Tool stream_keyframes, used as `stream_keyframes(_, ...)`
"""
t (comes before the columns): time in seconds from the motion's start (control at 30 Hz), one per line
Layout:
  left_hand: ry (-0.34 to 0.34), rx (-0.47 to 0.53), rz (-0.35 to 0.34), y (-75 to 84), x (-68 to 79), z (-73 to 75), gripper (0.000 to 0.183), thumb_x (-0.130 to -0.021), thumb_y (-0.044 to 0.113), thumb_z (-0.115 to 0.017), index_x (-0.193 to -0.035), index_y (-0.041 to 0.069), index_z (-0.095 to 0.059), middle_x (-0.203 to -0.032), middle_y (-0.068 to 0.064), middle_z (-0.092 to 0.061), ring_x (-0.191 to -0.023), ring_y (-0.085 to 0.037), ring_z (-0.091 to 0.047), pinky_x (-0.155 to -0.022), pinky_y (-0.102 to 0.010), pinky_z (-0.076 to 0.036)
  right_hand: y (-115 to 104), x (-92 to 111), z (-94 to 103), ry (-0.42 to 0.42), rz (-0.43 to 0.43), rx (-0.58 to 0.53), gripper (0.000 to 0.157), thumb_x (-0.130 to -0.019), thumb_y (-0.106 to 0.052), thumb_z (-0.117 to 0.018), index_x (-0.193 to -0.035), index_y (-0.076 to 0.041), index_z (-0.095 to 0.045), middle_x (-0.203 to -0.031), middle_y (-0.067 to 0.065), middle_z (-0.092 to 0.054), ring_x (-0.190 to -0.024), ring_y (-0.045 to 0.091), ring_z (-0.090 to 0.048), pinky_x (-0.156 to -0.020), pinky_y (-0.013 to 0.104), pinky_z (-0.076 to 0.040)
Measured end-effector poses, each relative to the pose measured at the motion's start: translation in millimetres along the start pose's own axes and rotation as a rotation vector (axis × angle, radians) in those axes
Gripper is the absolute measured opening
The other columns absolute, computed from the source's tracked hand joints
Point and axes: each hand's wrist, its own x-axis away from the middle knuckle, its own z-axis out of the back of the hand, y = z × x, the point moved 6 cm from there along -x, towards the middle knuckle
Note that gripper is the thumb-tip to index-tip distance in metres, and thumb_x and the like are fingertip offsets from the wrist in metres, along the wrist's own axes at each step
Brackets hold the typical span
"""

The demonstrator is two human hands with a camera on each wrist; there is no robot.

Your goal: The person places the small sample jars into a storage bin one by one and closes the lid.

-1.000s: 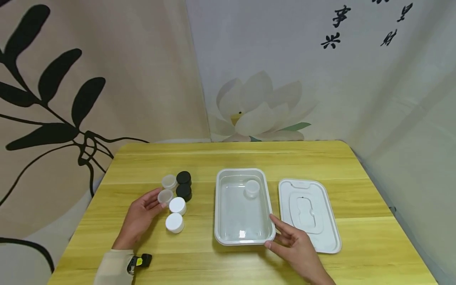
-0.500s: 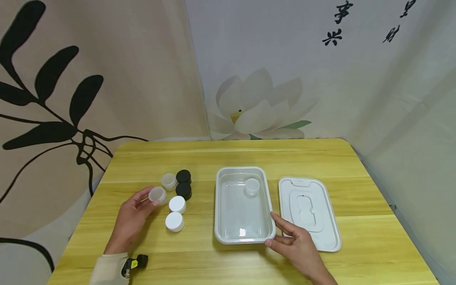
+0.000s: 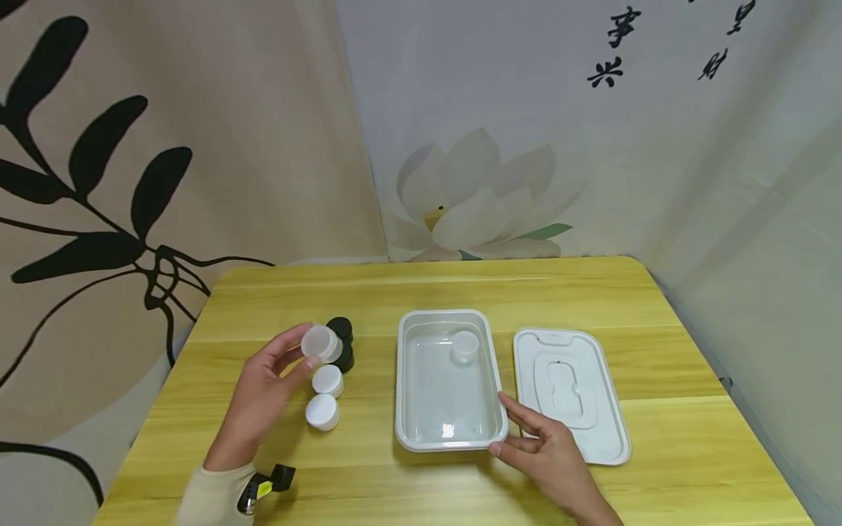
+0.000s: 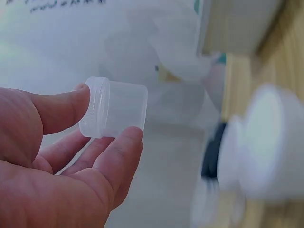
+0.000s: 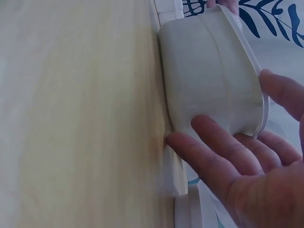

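In my left hand (image 3: pixel 266 383) is a translucent plastic jar (image 3: pixel 320 343) with a ribbed screw lid, held up off the table. The left wrist view shows the thumb on the lid and the fingers under the jar (image 4: pixel 124 107). Beside this hand stand white-lidded jars (image 3: pixel 327 380) and black-lidded jars (image 3: pixel 340 329). Another translucent jar from the group is hidden behind the held one. My right hand (image 3: pixel 542 453) rests against the near right corner of a white plastic box (image 3: pixel 403 380); its fingers (image 5: pixel 213 137) lie along the outer wall. Inside the box sits one translucent jar (image 3: pixel 465 347).
To the right of the box a white lid (image 3: pixel 572 394) with a recessed handle lies flat on the wooden table (image 3: pixel 368 489). Printed curtains (image 3: pixel 487 109) hang behind and beside the table.
My left hand first drew the translucent jar to the left, away from the group. Now it has raised it and moved back right, in front of the black-lidded jars. My right hand has stayed put.
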Motion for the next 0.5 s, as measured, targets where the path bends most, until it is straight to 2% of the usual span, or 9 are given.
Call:
stream_keyframes(0.13,-0.077,0.047,-0.028,16.8,-4.6,-22.2,0.053,-0.103,0.022,-0.072,-0.154,0.019,-0.055,-0.152,-0.003,-0.059,-0.132,-0.011,-0.059,-0.097,-0.015,-0.051,1,1,0.1,0.0,0.002,-0.004,0.076,-0.09,-0.002,-0.082,-0.157,-0.001,-0.047,-0.159,0.029,-0.045,-0.109,0.023,-0.078,-0.088,0.033,-0.063)
stream_keyframes(0.3,-0.159,0.093,-0.047,32.3,-13.0,-47.4,0.052,-0.103,0.017,-0.071,-0.152,0.018,-0.056,-0.145,-0.007,-0.064,-0.134,-0.024,-0.061,-0.095,-0.019,-0.055,2,1,-0.2,0.006,0.005,0.0,0.076,-0.089,-0.003,-0.083,-0.157,0.0,-0.047,-0.159,0.029,-0.046,-0.109,0.024,-0.077,-0.088,0.032,-0.063)
stream_keyframes(0.4,-0.212,0.092,-0.05,38.7,-19.3,-62.3,0.052,-0.103,0.015,-0.07,-0.153,0.017,-0.055,-0.145,-0.007,-0.064,-0.136,-0.028,-0.06,-0.096,-0.02,-0.056,2,1,-0.3,0.009,0.01,-0.008,0.077,-0.089,-0.003,-0.083,-0.157,0.001,-0.047,-0.159,0.029,-0.045,-0.11,0.029,-0.077,-0.088,0.032,-0.063)
stream_keyframes(0.5,-0.266,0.08,-0.045,43.8,-26.2,-77.8,0.053,-0.102,0.015,-0.071,-0.153,0.015,-0.055,-0.148,-0.007,-0.062,-0.139,-0.032,-0.058,-0.101,-0.027,-0.056,1,1,-0.3,0.006,0.016,-0.017,0.078,-0.089,-0.003,-0.083,-0.157,0.001,-0.047,-0.159,0.03,-0.045,-0.112,0.033,-0.076,-0.089,0.032,-0.063)
